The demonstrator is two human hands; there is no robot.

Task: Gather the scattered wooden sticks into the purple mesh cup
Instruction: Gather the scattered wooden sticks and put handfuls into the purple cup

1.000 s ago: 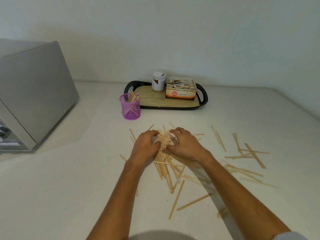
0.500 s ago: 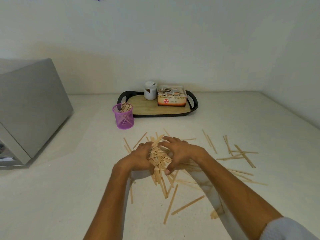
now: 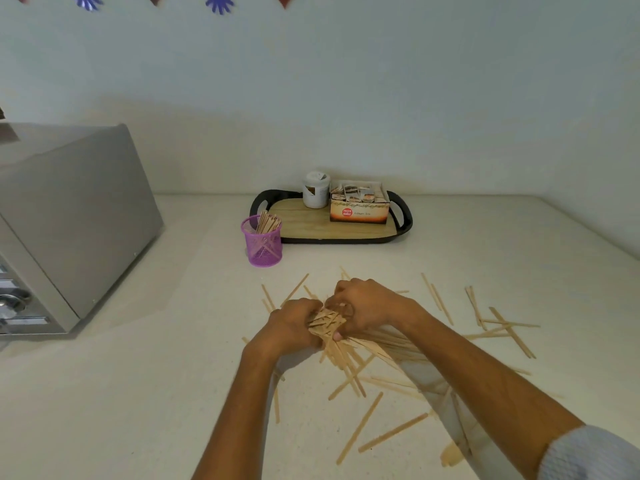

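A bundle of wooden sticks (image 3: 327, 323) is squeezed between both hands in the middle of the white counter. My left hand (image 3: 291, 327) grips it from the left and my right hand (image 3: 363, 306) curls round it from the right. The lower ends of the bundle fan out on the counter. Loose sticks (image 3: 498, 327) lie scattered to the right and in front. The purple mesh cup (image 3: 263, 245) stands upright behind the hands to the left, with several sticks inside it.
A black tray (image 3: 401, 220) with a wooden base stands at the back, carrying a white jar (image 3: 316, 190) and a box of packets (image 3: 358, 206). A grey appliance (image 3: 69, 216) fills the left side. The wall closes the counter at the back and right.
Both hands have drawn the sticks closer together into a tighter bundle and lifted its upper end. The camera has tilted up, so more of the wall shows.
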